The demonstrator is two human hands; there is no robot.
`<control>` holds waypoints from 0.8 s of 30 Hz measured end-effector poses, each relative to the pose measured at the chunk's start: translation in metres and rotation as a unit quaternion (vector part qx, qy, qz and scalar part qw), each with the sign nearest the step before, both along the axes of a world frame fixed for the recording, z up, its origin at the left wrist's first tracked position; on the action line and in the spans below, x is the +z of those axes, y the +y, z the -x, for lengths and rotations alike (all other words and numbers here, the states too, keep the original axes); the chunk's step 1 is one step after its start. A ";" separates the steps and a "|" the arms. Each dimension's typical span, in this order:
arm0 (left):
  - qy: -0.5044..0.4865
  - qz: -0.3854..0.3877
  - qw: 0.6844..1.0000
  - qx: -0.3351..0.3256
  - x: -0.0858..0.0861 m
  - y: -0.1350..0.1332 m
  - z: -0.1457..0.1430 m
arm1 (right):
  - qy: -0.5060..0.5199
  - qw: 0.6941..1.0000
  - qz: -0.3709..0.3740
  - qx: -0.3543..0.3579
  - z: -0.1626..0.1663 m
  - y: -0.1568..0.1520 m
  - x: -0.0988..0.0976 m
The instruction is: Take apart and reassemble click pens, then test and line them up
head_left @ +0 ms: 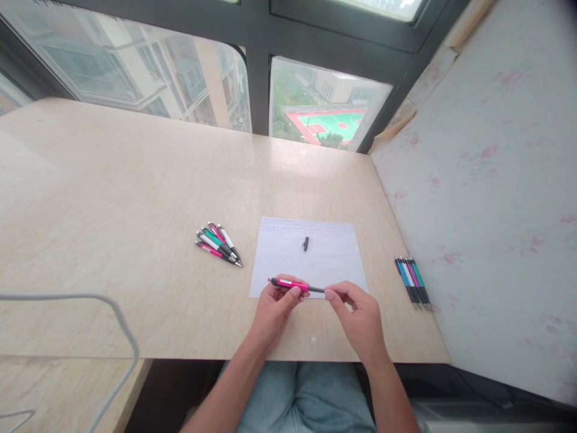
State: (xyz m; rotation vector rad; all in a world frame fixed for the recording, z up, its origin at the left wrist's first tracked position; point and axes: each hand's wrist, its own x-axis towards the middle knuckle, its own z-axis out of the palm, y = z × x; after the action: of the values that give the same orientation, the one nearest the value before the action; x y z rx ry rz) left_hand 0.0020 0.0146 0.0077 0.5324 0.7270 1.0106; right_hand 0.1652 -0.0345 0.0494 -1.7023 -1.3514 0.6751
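Left hand [274, 308], fingers curled, grips a pink pen [298, 285]; right hand [361, 314] pinches its slim end [316, 290]; paper [282, 255] lies beyond them.

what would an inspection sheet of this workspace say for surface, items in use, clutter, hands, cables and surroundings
Surface: pale marbled tabletop.
Items in use: pink pen, held; paper sheet with writing along its far edge; small black part on the sheet; fanned pens to its left; row of pens to its right, near the wall.
Clutter: nothing seen.
Hands: left hand grips the pink pen's body; right hand pinches its thin dark end.
Cables: pale cable curving at lower left.
Surroundings: dark window frame; floral wall at right.
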 end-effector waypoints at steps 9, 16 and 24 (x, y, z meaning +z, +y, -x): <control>0.013 0.003 1.000 -0.007 0.003 0.001 -0.001 | -0.011 0.999 0.037 0.034 -0.002 0.002 -0.003; 0.026 0.016 0.999 0.010 0.001 0.002 -0.001 | 0.012 0.999 0.008 0.042 -0.003 0.003 -0.005; 0.026 0.001 1.000 -0.003 0.000 0.001 -0.001 | -0.036 0.997 0.024 0.058 -0.004 0.005 -0.004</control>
State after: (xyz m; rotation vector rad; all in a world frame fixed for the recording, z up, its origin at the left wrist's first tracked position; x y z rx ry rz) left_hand 0.0032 0.0158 0.0075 0.5617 0.7724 0.9930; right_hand 0.1692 -0.0295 0.0455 -1.7093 -1.5052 0.7224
